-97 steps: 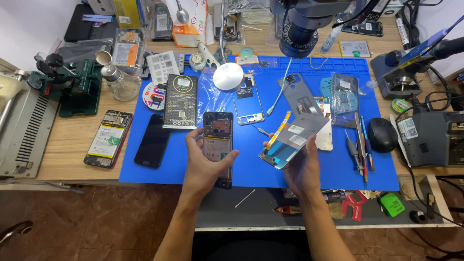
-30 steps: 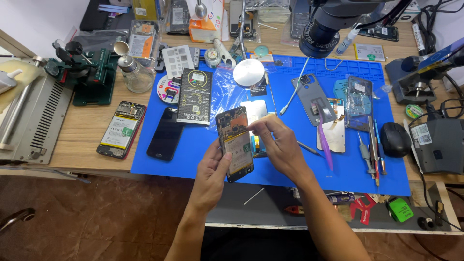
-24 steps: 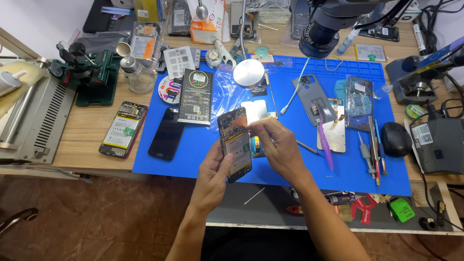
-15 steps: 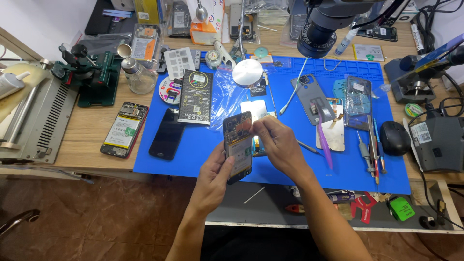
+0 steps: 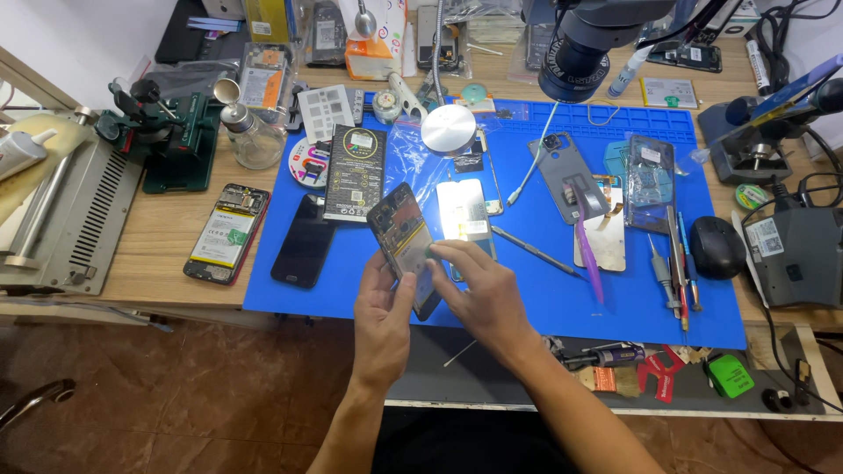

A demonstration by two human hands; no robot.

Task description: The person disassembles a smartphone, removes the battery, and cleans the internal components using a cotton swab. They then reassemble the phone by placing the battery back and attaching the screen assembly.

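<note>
My left hand (image 5: pixel 384 309) holds an opened phone body (image 5: pixel 401 235) tilted above the blue work mat (image 5: pixel 290 294), inner parts facing me. My right hand (image 5: pixel 479 290) rests against the phone's right edge, its fingertips pinched on a small part at the phone's middle; what that part is I cannot make out. Behind my right hand a bright screen panel (image 5: pixel 463 209) lies flat on the mat.
A dark phone (image 5: pixel 304 240) and a black box (image 5: pixel 355 173) lie on the mat's left; an opened red-edged phone (image 5: pixel 226 233) is on the wood. Back covers (image 5: pixel 564 173), tweezers (image 5: pixel 535 248), a purple pry tool (image 5: pixel 588 261), a mouse (image 5: pixel 716 247) and a microscope head (image 5: pixel 584 46) sit right.
Earlier my right hand held a screen panel off to the right; it has let that go and moved onto the phone. My left hand has tilted the phone slightly.
</note>
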